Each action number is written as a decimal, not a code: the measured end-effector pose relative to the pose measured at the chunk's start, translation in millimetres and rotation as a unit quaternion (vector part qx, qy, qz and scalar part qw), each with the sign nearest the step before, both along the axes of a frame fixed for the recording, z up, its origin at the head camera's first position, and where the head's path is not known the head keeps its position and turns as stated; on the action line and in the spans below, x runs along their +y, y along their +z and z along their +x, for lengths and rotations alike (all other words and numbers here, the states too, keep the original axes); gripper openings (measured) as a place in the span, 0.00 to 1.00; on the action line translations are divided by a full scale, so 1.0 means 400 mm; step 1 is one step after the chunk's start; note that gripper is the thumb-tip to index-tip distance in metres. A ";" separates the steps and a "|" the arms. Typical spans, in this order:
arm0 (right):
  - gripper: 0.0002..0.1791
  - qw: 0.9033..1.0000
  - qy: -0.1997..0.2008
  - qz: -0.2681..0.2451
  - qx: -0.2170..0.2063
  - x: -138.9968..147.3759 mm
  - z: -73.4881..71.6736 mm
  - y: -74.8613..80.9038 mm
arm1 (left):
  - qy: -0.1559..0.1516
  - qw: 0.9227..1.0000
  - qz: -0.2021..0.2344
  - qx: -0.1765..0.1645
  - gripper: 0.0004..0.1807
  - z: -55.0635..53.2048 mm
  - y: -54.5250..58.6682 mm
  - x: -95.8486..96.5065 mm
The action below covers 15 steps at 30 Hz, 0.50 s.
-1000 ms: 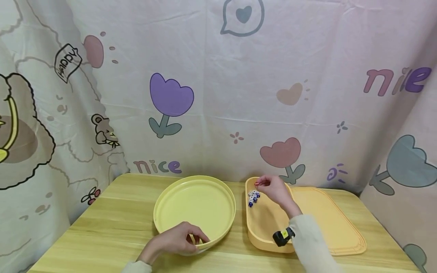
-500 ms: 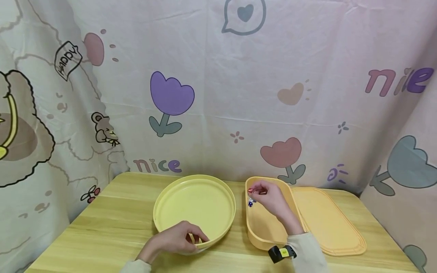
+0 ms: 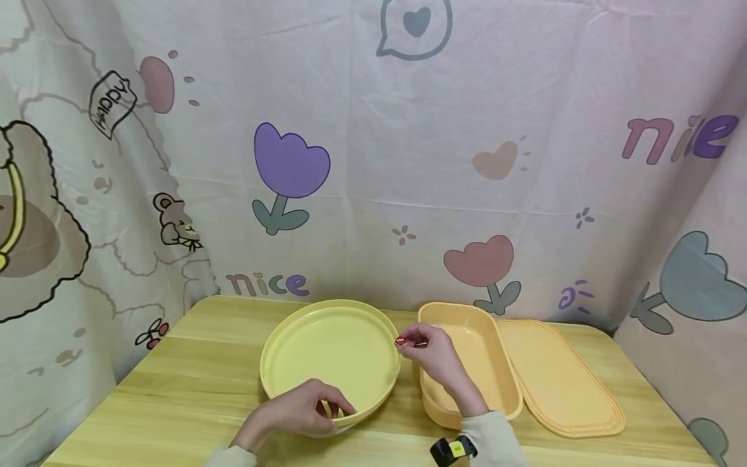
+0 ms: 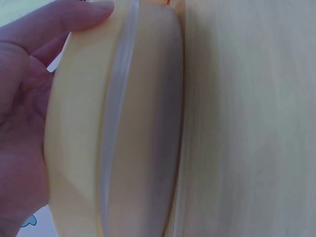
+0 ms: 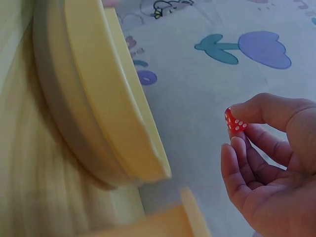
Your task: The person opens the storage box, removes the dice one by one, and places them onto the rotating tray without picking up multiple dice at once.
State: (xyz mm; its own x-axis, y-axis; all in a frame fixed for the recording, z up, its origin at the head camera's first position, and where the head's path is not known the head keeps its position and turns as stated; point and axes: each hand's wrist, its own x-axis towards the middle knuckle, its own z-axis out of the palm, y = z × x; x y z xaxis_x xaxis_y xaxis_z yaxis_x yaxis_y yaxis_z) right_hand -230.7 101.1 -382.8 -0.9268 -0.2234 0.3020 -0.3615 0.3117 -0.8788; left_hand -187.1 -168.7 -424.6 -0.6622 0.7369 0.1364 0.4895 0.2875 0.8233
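Observation:
My right hand pinches a red die with white dots between thumb and fingertips. It holds the die over the right rim of a round yellow tray in the head view. At the tray's near edge, my left hand grips the rim, with its thumb pressed on the outer wall in the left wrist view. An orange rectangular box stands just right of the tray, under my right wrist. A bit of white dice shows inside it behind the right hand, which hides the rest.
The box's flat orange lid lies on the wooden table to the right of the box. A printed curtain hangs behind the table and along both sides. A black camera strap sits on the right wrist.
My right hand has carried the red die out of the orange box, leftward to the yellow tray's rim. The left hand keeps its grip on the tray in place.

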 end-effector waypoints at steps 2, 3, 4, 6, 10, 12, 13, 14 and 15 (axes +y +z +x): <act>0.07 1.000 0.014 -0.006 0.006 -0.017 0.003 -0.002 | 0.003 1.000 -0.005 0.002 0.17 0.001 0.003 -0.002; 0.07 1.000 0.021 -0.009 0.010 -0.026 0.004 -0.004 | 0.004 1.000 -0.007 0.002 0.17 0.002 0.005 -0.002; 0.07 0.999 0.027 -0.010 0.014 -0.034 0.005 -0.007 | 0.004 1.000 -0.008 0.003 0.17 0.002 0.006 -0.002; 0.07 0.999 0.035 -0.005 0.014 -0.048 0.010 -0.012 | 0.003 1.000 -0.007 0.005 0.16 0.003 0.007 -0.002; 0.07 0.999 0.043 0.009 0.002 -0.067 0.017 -0.028 | -0.003 1.000 -0.001 0.010 0.16 0.004 0.007 -0.002; 0.07 0.999 0.044 0.010 -0.007 -0.072 0.021 -0.034 | -0.004 1.000 -0.001 0.012 0.16 0.003 0.005 -0.001; 0.07 0.999 0.045 0.006 -0.012 -0.073 0.021 -0.038 | -0.003 1.000 -0.004 0.014 0.17 0.002 0.005 -0.001; 0.07 0.999 0.046 0.005 -0.016 -0.074 0.023 -0.040 | -0.003 1.000 -0.005 0.013 0.17 0.002 0.004 0.000; 0.07 0.999 0.047 0.004 -0.018 -0.075 0.023 -0.044 | -0.003 1.000 -0.006 0.013 0.17 0.001 0.003 0.000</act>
State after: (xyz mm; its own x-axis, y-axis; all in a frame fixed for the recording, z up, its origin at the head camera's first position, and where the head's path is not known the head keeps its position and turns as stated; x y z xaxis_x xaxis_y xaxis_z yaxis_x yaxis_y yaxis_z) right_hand -221.4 71.3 -400.3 -0.9117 -0.3118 0.2674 -0.3581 0.2842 -0.8894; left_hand -186.8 -168.6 -423.3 -0.6541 0.7424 0.1449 0.5131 0.2947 0.8061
